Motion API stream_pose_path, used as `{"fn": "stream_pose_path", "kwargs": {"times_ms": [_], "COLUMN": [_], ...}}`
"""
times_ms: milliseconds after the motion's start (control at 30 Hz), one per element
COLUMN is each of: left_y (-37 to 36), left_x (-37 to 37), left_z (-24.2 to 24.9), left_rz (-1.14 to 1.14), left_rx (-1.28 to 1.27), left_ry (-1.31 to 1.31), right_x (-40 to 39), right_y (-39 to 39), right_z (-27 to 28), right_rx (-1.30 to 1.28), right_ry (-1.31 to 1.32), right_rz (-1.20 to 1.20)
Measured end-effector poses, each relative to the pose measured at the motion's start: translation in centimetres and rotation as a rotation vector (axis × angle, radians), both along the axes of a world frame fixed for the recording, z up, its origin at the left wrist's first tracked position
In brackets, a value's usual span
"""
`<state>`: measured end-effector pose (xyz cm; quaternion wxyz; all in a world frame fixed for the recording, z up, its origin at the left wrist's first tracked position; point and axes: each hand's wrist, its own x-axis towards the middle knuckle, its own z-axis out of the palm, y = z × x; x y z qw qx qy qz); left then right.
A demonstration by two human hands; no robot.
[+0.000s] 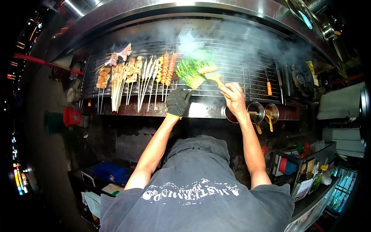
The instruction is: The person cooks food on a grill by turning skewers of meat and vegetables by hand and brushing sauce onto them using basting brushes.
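My right hand (234, 99) grips a basting brush (213, 77) by its yellow handle. The brush's bristles rest against a bunch of skewered leafy greens (190, 70) on the grill. Below the greens, my left hand (177, 102) wears a dark knit glove, its fingers closed around the stick end of the greens; part of the stick is hidden by the glove. Just left of it, spiral-cut sausage skewers (165, 69) lie with their sticks toward me. Further left are silvery fish skewers (148, 69) and a cluster of thin meat skewers (118, 83).
Smoke drifts over the wire grill (232, 58). Metal cups (272, 112) with brushes hang along its front edge at right. An orange-handled tool (269, 88) lies on the grill's right side. A red bucket (72, 116) stands at left.
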<state>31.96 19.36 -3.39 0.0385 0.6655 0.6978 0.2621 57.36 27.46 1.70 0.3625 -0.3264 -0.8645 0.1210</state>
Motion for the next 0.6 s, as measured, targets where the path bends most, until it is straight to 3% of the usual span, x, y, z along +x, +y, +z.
{"fn": "stream_pose_path", "kwargs": {"times_ms": [133, 267, 333, 400, 600], "left_y": [0.4, 0.8, 1.7, 2.1, 2.3], "left_x": [0.5, 0.8, 0.8, 1.1, 0.9], "left_z": [0.2, 0.5, -0.8, -0.3, -1.1], "left_rz": [0.004, -0.02, -0.055, -0.006, -0.122], "left_rx": [0.08, 0.019, 0.147, -0.18, 0.067], "left_ry": [0.092, 0.111, 0.14, 0.164, 0.238], "right_x": [-0.9, -2.1, -2.4, -2.4, -2.7], "right_y": [1.1, 2.6, 3.0, 2.9, 2.0], "right_z": [0.4, -0.9, -2.1, -2.4, -2.5], "right_rx": [-0.042, -0.013, -0.003, -0.018, -0.048], "right_ry": [-0.048, 0.168, 0.077, -0.038, 0.002], "right_rz": [0.073, -0.168, -0.174, -0.134, -0.011]}}
